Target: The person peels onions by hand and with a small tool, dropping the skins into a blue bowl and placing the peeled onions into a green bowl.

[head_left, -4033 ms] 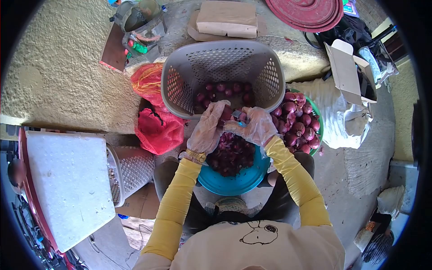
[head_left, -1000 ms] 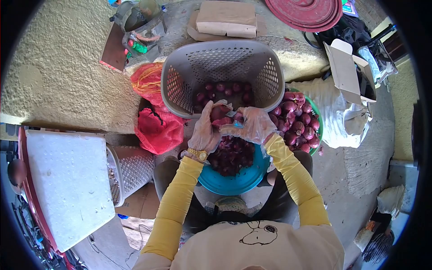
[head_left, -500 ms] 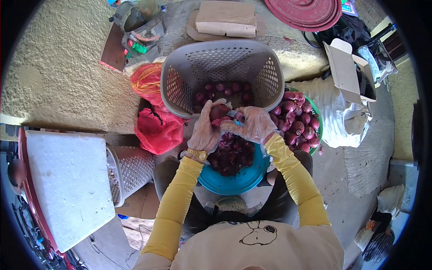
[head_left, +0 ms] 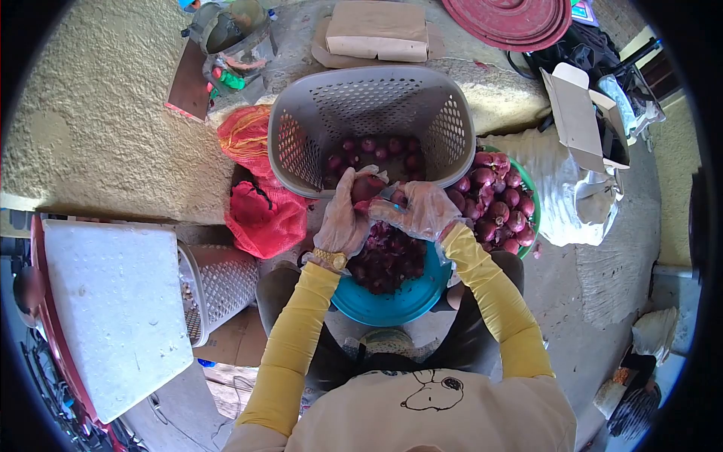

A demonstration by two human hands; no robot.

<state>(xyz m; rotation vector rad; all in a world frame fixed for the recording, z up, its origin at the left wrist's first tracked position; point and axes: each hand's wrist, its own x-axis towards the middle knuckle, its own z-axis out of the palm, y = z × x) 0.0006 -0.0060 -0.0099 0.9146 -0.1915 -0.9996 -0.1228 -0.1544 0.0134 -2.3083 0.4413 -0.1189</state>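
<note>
Between the hands (head_left: 382, 215), an onion (head_left: 367, 187) (partly hidden by fingers)

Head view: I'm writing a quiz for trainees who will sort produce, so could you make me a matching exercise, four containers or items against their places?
Things
1. Grey perforated basket
2. Round blue basin
3. Round green container
4. White rectangular slab

Places
A. Far left
B. Directly right of the right hand
C. Straight ahead, beyond both hands
D. Between the knees

Pairs: 1-C, 2-D, 3-B, 4-A
</note>
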